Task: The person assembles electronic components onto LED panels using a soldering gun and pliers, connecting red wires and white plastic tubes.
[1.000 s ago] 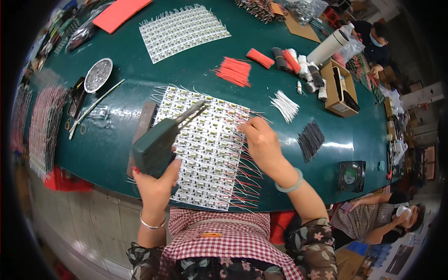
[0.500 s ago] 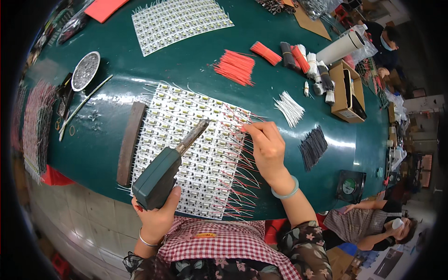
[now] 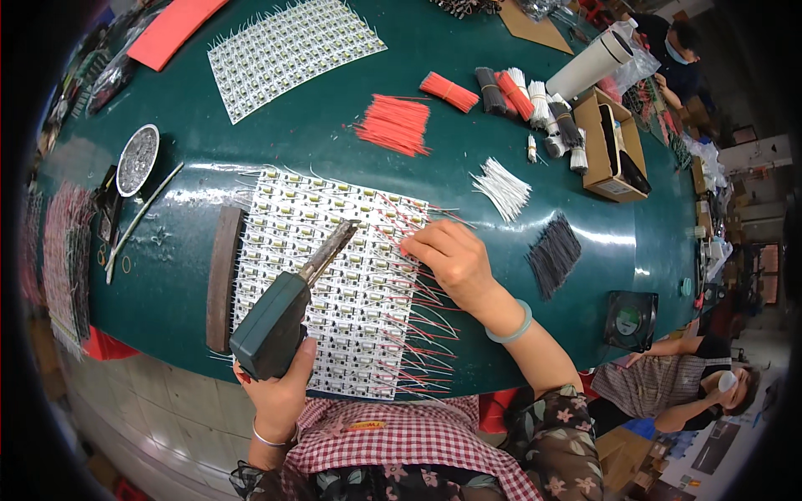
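My left hand (image 3: 280,397) is wrapped around the grip of a dark green soldering gun (image 3: 271,326). Its metal tip points away to the right, over a white panel of small circuit boards (image 3: 355,367). Rows of yellowish components and thin wires cover this panel. At the panel's right side my right hand (image 3: 459,267) is closed in a pinch on red wire (image 3: 405,249); how many strands it holds is hidden by the fingers. Red and white wires (image 3: 430,334) stick out past the panel's right edge below that hand. Along the left edge lies a brown bar (image 3: 224,280).
Loose red wires (image 3: 393,125), white wires (image 3: 503,190) and black wires (image 3: 554,256) lie beyond and to the right. A cardboard box (image 3: 608,159), a small fan (image 3: 630,321), a bowl (image 3: 138,160) and a second panel (image 3: 292,58) surround the work. Two people are at the right.
The whole view has shifted a little. Against the panel, my right hand has come slightly nearer to me and inward. The soldering gun's tip stays over about the same area.
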{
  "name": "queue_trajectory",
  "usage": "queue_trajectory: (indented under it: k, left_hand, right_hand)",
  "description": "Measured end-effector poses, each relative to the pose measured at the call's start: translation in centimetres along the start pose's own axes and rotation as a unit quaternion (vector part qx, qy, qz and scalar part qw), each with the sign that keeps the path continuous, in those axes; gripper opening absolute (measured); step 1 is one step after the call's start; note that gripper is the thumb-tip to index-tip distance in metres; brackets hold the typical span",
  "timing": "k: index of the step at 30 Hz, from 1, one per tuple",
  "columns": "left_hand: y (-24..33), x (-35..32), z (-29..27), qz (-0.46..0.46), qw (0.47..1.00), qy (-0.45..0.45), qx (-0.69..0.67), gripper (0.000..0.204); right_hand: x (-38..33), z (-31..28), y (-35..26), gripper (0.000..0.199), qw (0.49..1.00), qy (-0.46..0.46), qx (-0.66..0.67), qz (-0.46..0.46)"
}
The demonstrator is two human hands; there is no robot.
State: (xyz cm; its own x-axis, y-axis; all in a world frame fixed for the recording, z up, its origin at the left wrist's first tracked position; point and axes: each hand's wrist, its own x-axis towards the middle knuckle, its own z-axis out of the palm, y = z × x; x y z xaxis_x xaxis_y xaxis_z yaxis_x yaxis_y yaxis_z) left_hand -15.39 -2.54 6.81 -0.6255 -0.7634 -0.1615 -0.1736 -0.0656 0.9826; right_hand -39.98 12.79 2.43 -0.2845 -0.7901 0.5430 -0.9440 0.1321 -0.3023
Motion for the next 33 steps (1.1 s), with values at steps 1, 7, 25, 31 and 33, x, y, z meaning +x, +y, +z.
queue_trajectory:
  k: [1, 7, 25, 31, 33]
  left_hand:
    - [-0.2, 0.0, -0.1, 0.0, 1.0, 0.0, 0.002, 0.039]
    - [-0.9, -0.3, -0.2, 0.004, 1.0, -0.018, 0.017, 0.042]
    - [1.1, 0.1, -0.2, -0.06, 0.998, 0.013, -0.012, 0.039]
    - [1.2, 0.1, 0.2, -0.059, 0.998, 0.01, -0.028, 0.036]
    - [0.7, -0.2, -0.1, -0.078, 0.997, 0.002, -0.009, 0.033]
  right_hand:
    - [0.0, -0.1, -0.2, 0.018, 1.0, -0.009, -0.014, -0.01]
    - [-0.3, 0.3, -0.3, 0.021, 0.998, -0.035, -0.052, -0.012]
    - [-0.8, -2.1, -1.8, 0.025, 0.995, -0.015, -0.038, 0.088]
    - [1.2, -0.1, -3.4, 0.033, 0.994, 0.022, 0.044, 0.1]
    - [1.6, 1.1, -3.6, 0.033, 0.994, 0.029, 0.051, 0.093]
